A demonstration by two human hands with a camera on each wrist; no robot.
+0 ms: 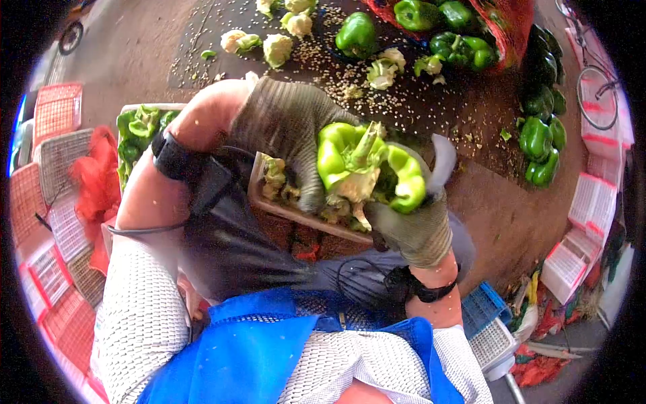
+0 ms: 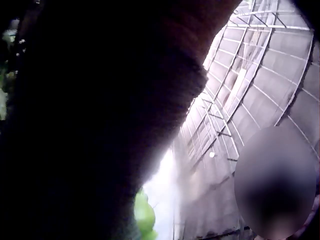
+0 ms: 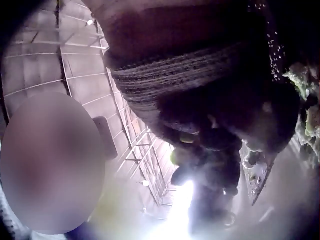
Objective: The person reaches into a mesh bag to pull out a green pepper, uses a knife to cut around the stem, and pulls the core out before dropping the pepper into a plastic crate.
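My gloved left hand (image 1: 291,128) grips a green bell pepper (image 1: 335,158) in the head view. The pepper is cut open, and its stem and pale core (image 1: 360,172) stick out in front. Close below on the other side, my gloved right hand (image 1: 417,229) holds a knife, whose pale curved blade (image 1: 441,161) points upward beside the pepper. The knife's handle is hidden in the glove. A tray (image 1: 254,178) holding cut-out cores sits under the hands. In the left wrist view a dark sleeve-like shape covers most of the picture, with a sliver of pepper (image 2: 145,215) below.
Several cut-out cores (image 1: 277,50) and scattered seeds lie on the dark ground sheet. Whole peppers (image 1: 355,35) lie ahead, some in a red mesh bag (image 1: 515,27), more along the right (image 1: 536,138). A crate (image 1: 151,106) of peppers stands left; stacked plastic crates (image 1: 57,104) line the sides.
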